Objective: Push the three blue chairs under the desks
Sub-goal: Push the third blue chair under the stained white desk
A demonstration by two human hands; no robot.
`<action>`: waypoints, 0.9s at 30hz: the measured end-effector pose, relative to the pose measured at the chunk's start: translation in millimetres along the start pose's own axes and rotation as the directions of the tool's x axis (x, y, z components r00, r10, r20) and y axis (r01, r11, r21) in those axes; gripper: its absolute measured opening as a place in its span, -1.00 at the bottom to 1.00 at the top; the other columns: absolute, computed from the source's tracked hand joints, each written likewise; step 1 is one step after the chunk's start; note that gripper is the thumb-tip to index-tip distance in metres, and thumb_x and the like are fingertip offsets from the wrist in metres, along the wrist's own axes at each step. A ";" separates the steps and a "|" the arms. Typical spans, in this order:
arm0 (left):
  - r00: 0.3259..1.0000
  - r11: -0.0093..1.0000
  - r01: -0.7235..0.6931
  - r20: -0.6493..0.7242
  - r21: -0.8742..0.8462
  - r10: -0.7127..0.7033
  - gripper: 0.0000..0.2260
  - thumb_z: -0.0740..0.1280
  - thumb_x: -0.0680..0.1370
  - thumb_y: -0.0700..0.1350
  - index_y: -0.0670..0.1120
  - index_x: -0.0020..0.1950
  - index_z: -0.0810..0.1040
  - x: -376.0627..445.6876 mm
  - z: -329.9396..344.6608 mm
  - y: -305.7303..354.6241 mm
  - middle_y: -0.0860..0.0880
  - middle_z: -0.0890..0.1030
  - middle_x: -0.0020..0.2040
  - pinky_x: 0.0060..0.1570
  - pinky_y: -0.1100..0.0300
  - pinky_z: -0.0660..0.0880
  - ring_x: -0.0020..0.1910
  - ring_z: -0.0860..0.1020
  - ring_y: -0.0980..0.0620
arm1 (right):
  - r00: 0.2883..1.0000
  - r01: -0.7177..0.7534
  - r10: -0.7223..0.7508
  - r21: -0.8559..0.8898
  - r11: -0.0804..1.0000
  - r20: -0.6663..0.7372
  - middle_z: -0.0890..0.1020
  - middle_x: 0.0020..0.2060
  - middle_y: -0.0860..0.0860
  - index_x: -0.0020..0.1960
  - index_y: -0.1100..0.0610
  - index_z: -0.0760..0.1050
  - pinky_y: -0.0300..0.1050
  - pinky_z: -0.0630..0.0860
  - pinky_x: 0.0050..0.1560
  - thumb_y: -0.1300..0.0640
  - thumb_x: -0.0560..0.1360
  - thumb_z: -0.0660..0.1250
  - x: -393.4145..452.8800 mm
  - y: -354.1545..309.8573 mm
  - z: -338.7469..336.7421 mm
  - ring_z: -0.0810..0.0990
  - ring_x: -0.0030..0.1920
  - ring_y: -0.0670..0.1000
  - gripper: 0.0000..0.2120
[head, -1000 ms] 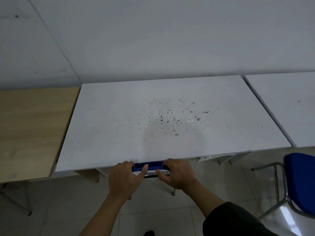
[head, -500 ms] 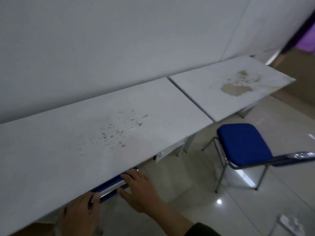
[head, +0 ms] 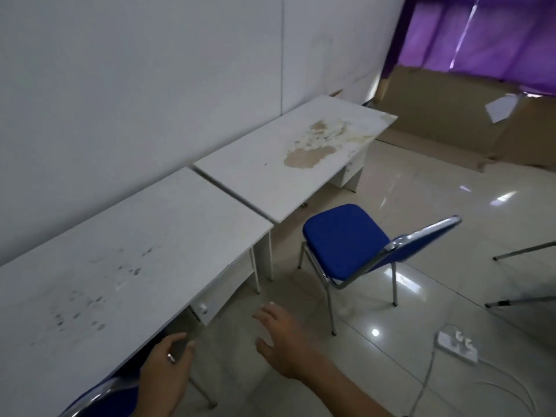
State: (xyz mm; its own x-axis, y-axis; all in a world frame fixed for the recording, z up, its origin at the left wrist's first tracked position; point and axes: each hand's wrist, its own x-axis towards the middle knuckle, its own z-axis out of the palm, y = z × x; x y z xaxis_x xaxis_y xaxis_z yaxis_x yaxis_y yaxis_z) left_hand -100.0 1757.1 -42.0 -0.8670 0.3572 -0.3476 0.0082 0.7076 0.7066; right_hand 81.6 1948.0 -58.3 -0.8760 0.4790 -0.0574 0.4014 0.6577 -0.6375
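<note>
One blue chair (head: 102,397) sits pushed under the near white desk (head: 114,260); only its backrest shows at the bottom left. My left hand (head: 165,377) hovers just off that backrest with fingers loose, holding nothing. My right hand (head: 281,341) is open over the floor, fingers spread. A second blue chair (head: 346,239) with chrome legs stands out on the floor in front of the stained far desk (head: 288,158), its seat facing the desk and its backrest toward the room.
Chrome legs of another piece of furniture (head: 523,278) poke in at the right edge. A white power strip (head: 457,346) with a cable lies on the glossy tile floor. Cardboard sheets (head: 451,127) and a purple curtain (head: 481,34) stand behind the far desk.
Both hands have let go of the first chair's backrest and come off it. My view has swung right, bringing the second chair and far desk into view.
</note>
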 end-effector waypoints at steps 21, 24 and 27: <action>0.706 0.834 -0.549 0.507 -0.049 0.495 -0.80 0.42 0.60 0.09 0.16 0.21 0.57 -33.0 383.6 366.2 0.20 0.53 0.19 0.08 0.19 0.50 0.18 0.50 0.18 | 0.819 -0.315 0.382 0.221 0.923 -0.429 0.45 0.45 -0.14 0.49 -0.08 0.40 -0.40 0.20 0.38 0.01 0.65 0.36 -28.2 292.3 -288.5 0.27 0.37 -0.31 -0.57; 0.684 0.829 -0.556 0.538 -0.051 0.492 -0.79 0.46 0.57 0.08 0.22 0.19 0.56 -21.7 431.1 405.9 0.21 0.54 0.23 0.28 0.08 0.50 0.28 0.48 0.14 | 0.825 -0.363 0.393 0.152 0.919 -0.406 0.42 0.50 -0.14 0.52 -0.10 0.37 -0.19 0.27 0.51 -0.03 0.65 0.36 -16.6 331.5 -323.5 0.29 0.47 -0.21 -0.54; 0.659 0.821 -0.570 0.581 -0.027 0.477 -0.79 0.44 0.59 0.09 0.27 0.18 0.52 -15.3 469.5 444.8 0.22 0.52 0.25 0.34 0.10 0.46 0.29 0.47 0.16 | 0.823 -0.384 0.376 0.072 0.921 -0.427 0.42 0.49 -0.14 0.53 -0.09 0.37 -0.05 0.36 0.52 -0.05 0.63 0.37 0.4 365.6 -349.9 0.35 0.48 -0.12 -0.51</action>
State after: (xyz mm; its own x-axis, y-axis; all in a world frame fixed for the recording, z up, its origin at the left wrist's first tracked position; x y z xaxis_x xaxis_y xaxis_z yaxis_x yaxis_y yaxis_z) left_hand 150.9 2352.5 -11.8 -0.2782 0.9275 -0.2499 0.4877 0.3605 0.7951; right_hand 321.6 2392.1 -22.5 -0.4554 0.8894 0.0407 0.6862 0.3798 -0.6205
